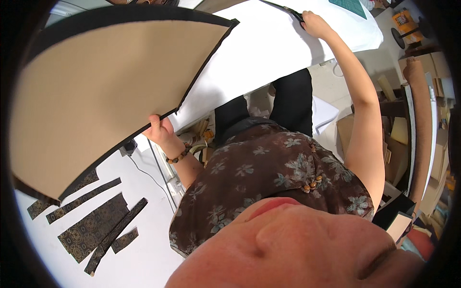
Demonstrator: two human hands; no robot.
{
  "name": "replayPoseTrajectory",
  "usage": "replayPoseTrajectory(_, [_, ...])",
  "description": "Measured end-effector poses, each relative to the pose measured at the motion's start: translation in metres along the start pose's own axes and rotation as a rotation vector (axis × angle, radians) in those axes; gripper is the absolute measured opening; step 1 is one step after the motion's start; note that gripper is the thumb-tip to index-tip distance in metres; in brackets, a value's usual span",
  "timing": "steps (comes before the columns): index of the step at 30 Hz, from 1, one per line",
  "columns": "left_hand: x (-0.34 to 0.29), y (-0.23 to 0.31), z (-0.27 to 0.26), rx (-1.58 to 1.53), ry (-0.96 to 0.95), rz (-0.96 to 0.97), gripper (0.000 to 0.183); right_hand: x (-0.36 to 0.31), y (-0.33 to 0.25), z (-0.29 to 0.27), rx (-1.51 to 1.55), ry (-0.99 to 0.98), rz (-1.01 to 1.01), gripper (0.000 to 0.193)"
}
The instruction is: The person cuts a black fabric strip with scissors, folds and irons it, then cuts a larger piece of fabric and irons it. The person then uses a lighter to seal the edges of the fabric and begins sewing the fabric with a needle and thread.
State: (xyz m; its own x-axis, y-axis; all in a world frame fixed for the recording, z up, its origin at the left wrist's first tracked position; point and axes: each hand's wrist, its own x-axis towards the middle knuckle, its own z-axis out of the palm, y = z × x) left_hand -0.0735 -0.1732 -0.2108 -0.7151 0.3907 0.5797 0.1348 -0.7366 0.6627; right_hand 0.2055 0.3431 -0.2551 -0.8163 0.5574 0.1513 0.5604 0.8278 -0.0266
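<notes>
A large tan panel (120, 81), edged in black, slants up from the white tabletop at the left. My left hand (161, 129) grips its lower black edge, thumb on the tan face and the other fingers mostly hidden behind. At the far side of the white table (259, 53), my right hand (317, 25) is closed around the black handles of what look like scissors (288, 9). Their long dark blades point left along the table and pass out of the picture. They are apart from the panel.
Several dark patterned fabric pieces (93, 228) lie on a white surface at the lower left, near a thin cable (144, 170). A green cutting mat (349, 6) sits at the far right of the table. Cardboard and rolls (420, 129) crowd the right side.
</notes>
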Motion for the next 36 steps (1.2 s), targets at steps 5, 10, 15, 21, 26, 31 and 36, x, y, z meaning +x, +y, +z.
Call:
replayPoseTrajectory(5, [0.0, 0.015, -0.031, 0.053, -0.091, 0.066, 0.037, -0.073, -0.042, -0.056, 0.382, 0.214, -0.015, 0.032])
replayPoseTrajectory(10, [0.003, 0.026, -0.025, 0.092, -0.031, 0.113, 0.03, -0.158, -0.124, -0.089, 1.325, 0.142, 0.257, 0.04])
replayPoseTrajectory(15, [0.008, 0.034, -0.007, 0.09, -0.029, 0.126, 0.027, -0.211, -0.192, -0.107, 1.812, 0.004, 0.198, 0.045])
replayPoseTrajectory(21, [0.009, 0.03, -0.016, 0.071, -0.093, 0.16, 0.021, -0.213, -0.22, -0.108, 1.877, 0.036, 0.184, 0.043])
replayPoseTrajectory(26, [0.005, 0.037, -0.003, 0.081, -0.037, 0.141, 0.02, -0.213, -0.227, -0.11, 1.805, 0.017, 0.18, 0.055])
replayPoseTrajectory(31, [0.001, 0.038, -0.01, 0.07, -0.038, 0.147, 0.02, -0.21, -0.228, -0.113, 1.843, -0.011, 0.189, 0.045])
replayPoseTrajectory(36, [0.0, 0.037, -0.012, 0.088, -0.035, 0.158, 0.015, -0.209, -0.224, -0.115, 1.87, -0.062, 0.205, 0.04])
